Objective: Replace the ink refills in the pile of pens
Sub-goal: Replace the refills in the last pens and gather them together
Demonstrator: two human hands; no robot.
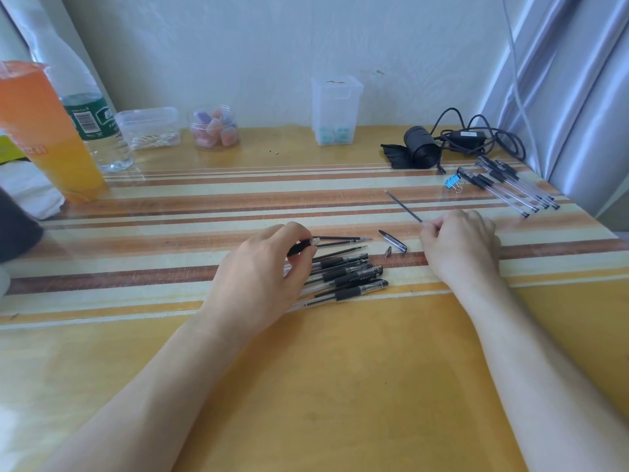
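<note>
Black pen barrel (300, 248) pinched by left hand (262, 277) over pile (347, 277); right hand (459, 243) pinches refill (405, 206).

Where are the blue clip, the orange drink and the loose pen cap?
blue clip (451, 182): head view, on its blue body.
orange drink (46, 131): head view, on the cup's side wall.
pen cap (394, 241): head view, on the cap's middle.
</note>
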